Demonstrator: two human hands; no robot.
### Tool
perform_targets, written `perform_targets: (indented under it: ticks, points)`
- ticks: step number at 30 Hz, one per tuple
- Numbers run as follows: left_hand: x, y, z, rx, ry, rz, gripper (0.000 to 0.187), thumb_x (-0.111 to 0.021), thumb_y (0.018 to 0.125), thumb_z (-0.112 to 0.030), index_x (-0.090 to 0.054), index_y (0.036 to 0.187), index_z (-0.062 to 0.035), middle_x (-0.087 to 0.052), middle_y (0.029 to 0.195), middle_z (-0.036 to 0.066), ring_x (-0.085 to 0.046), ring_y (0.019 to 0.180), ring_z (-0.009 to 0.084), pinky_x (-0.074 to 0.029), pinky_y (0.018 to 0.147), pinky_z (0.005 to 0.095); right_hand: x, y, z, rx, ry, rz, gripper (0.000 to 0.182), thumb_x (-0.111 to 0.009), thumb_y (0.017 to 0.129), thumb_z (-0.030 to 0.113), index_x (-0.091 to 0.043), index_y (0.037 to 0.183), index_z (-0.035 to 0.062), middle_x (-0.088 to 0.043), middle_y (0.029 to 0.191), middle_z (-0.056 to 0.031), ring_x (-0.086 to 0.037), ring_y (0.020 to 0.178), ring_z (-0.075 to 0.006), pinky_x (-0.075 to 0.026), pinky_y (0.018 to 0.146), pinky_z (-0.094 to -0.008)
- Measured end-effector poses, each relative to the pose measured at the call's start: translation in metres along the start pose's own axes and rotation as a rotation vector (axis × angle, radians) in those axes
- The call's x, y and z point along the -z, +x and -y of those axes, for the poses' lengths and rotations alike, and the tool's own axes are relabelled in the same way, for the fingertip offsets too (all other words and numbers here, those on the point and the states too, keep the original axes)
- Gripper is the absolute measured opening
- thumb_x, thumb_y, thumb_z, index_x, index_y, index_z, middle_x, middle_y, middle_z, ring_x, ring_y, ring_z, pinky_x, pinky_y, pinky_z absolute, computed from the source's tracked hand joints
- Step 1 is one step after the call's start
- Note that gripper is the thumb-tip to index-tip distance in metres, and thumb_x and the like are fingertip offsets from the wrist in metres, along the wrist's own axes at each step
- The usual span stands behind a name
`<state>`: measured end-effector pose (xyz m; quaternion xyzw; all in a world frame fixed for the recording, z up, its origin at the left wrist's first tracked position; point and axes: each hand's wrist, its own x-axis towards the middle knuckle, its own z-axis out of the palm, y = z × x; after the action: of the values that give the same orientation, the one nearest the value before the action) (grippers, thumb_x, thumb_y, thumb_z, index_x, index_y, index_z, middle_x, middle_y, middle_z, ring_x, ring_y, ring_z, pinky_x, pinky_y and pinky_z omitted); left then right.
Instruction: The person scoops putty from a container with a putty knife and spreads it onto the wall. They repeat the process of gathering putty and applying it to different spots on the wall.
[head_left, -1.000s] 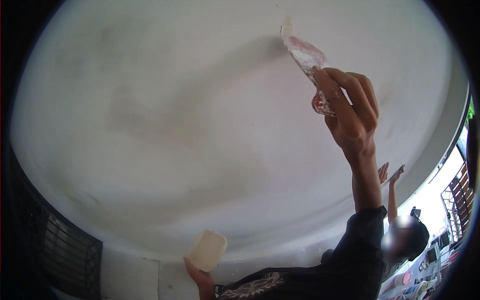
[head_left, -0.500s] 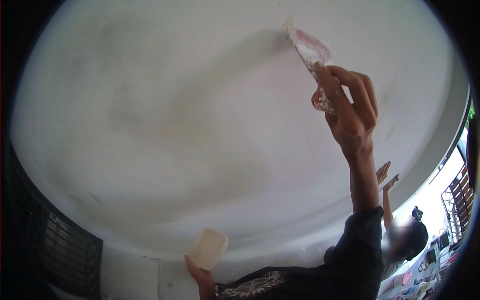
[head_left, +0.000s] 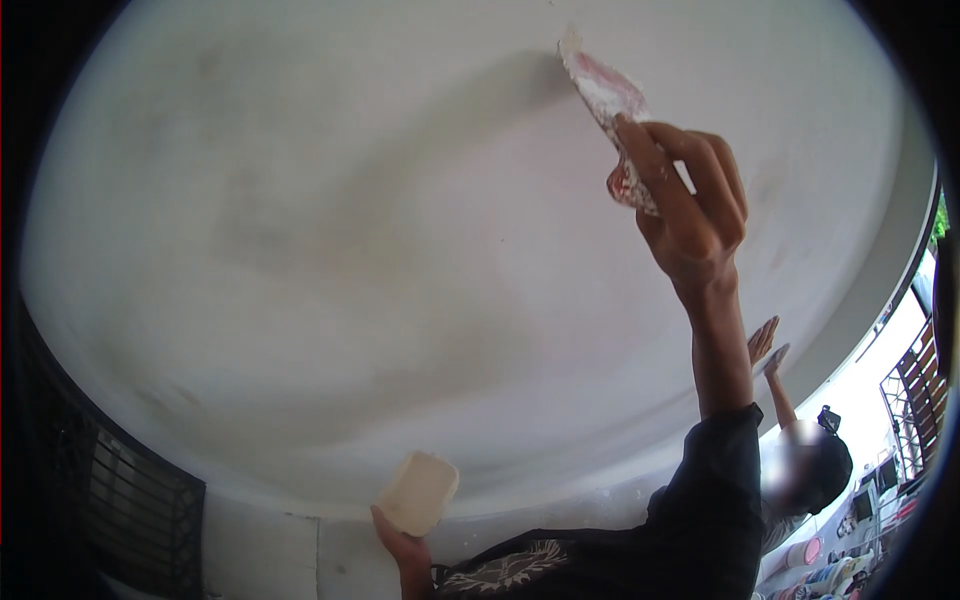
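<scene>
My right hand [head_left: 692, 205] is raised high, its fingers closed round a putty knife [head_left: 608, 88] smeared with white and reddish filler. The blade's tip is right at the pale ceiling [head_left: 420, 250], beside a small dab of cream filler [head_left: 572, 40], and casts a long soft shadow to the left. Lower down, my left hand [head_left: 404, 555] grips a cream, rounded rectangular tub [head_left: 424, 492] by its lower end. The tub's inside is hidden from this side.
At the right, close to my raised arm, another person [head_left: 825, 470] in a dark cap reaches up to the ceiling with both hands [head_left: 765, 340]. A dark metal grille [head_left: 145, 500] stands at the lower left. Buckets [head_left: 803, 553] and clutter lie at the lower right.
My right hand and the putty knife have shifted slightly left and up, the blade now overlapping the filler dab. The other person's hands have moved a little; my left hand stays nearly in place.
</scene>
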<state>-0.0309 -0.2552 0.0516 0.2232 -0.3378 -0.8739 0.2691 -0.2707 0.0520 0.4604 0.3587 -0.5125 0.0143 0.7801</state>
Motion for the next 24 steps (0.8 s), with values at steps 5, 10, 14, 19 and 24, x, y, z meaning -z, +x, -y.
perform_targets:
  ticks: [5,10,14,19,24]
  points:
    - [0.004,-0.002,0.001,-0.008,0.006,-0.003,0.054,-0.034,0.103,-0.047,-0.043,0.134,-0.0033,-0.05,0.132,0.012,-0.049,0.124,0.0256,-0.041,0.103,0.0396,-0.002,0.009,-0.008,0.007,-0.022,0.016,0.041,-0.082,0.058,0.005,-0.072,0.098,0.0038,-0.062,0.085,-0.0034,-0.058,0.071,-0.0156,-0.051,0.058,-0.0287]
    - [0.003,-0.01,0.004,-0.029,0.048,-0.026,0.054,-0.033,0.103,-0.046,-0.042,0.135,-0.0033,-0.049,0.132,0.012,-0.048,0.125,0.0257,-0.041,0.103,0.0396,0.011,0.003,0.0,-0.037,0.058,0.057,0.041,-0.082,0.057,0.004,-0.072,0.097,0.0032,-0.061,0.083,-0.0035,-0.058,0.07,-0.0156,-0.05,0.057,-0.029]
    - [-0.01,-0.019,0.007,0.002,0.012,-0.01,0.055,-0.033,0.103,-0.046,-0.042,0.135,-0.003,-0.049,0.132,0.012,-0.049,0.124,0.0264,-0.042,0.103,0.0406,0.021,0.0,-0.012,-0.037,0.046,0.014,0.042,-0.082,0.056,0.002,-0.072,0.097,0.0032,-0.062,0.083,-0.0036,-0.058,0.07,-0.0158,-0.05,0.057,-0.0285]
    - [-0.011,-0.015,0.012,-0.019,0.031,0.012,0.057,-0.034,0.102,-0.049,-0.042,0.135,-0.0026,-0.049,0.132,0.013,-0.05,0.123,0.0271,-0.042,0.103,0.0415,0.013,0.006,-0.038,-0.028,-0.046,-0.021,0.045,-0.081,0.057,0.0,-0.072,0.1,0.0063,-0.063,0.085,-0.0038,-0.059,0.072,-0.0173,-0.052,0.059,-0.0298]
    - [-0.02,-0.027,0.012,-0.01,0.011,-0.012,0.056,-0.033,0.103,-0.048,-0.042,0.135,-0.0027,-0.049,0.132,0.013,-0.05,0.123,0.0267,-0.042,0.103,0.0418,0.021,0.008,-0.047,-0.051,-0.01,0.0,0.044,-0.082,0.057,0.001,-0.073,0.099,0.0058,-0.063,0.086,-0.0042,-0.06,0.073,-0.0173,-0.053,0.059,-0.0293]
